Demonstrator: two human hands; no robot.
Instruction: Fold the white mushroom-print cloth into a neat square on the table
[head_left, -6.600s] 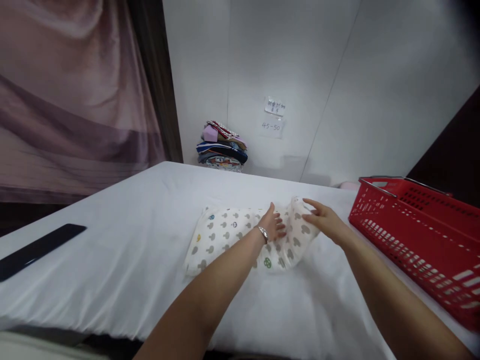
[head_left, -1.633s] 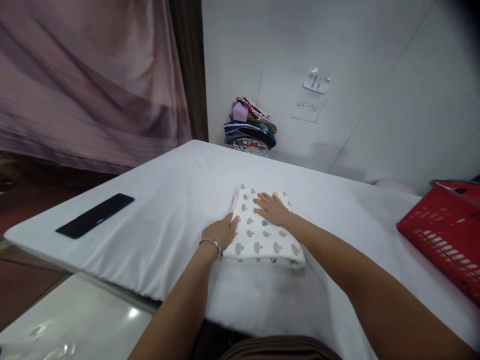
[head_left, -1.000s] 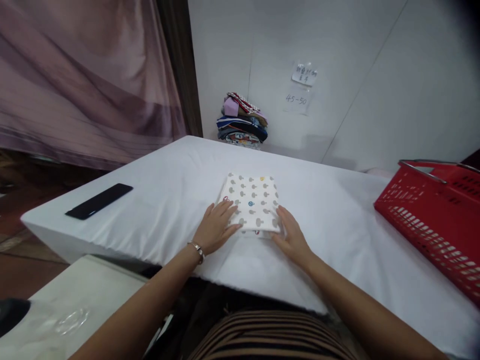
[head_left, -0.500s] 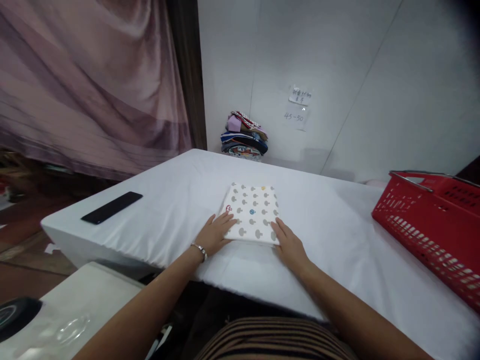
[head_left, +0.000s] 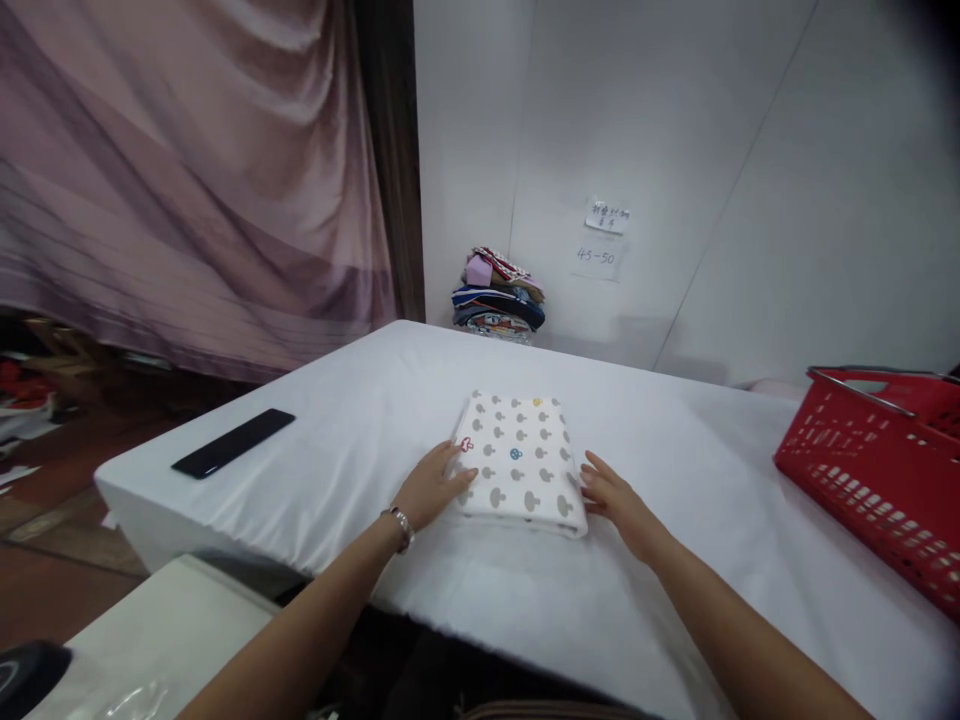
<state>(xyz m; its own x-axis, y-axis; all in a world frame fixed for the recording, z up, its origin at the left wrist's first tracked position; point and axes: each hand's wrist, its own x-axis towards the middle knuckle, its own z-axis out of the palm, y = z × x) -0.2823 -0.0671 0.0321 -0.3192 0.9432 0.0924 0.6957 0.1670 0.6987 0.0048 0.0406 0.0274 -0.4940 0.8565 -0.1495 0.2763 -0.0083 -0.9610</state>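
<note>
A folded white cloth (head_left: 521, 465) with grey mushroom shapes and a few coloured ones lies flat on the white-covered table (head_left: 337, 420). At its left edge rests my left hand (head_left: 433, 487), a bracelet on the wrist, with the thumb over the top and the fingers along the side. It looks open and does not grasp the cloth. Beside the right edge is my right hand (head_left: 619, 503), open, fingers apart and fingertips close to the cloth; whether they touch it I cannot tell.
A red plastic basket (head_left: 870, 470) stands on the table at the right. A flat black object (head_left: 234, 442) lies near the left edge. Folded fabrics (head_left: 499, 295) are piled behind the table by the wall. A white surface (head_left: 172, 630) is at lower left.
My right hand has come off the cloth's top and moved right, beside its edge. My left hand stays at the left side. The whole view has shifted slightly.
</note>
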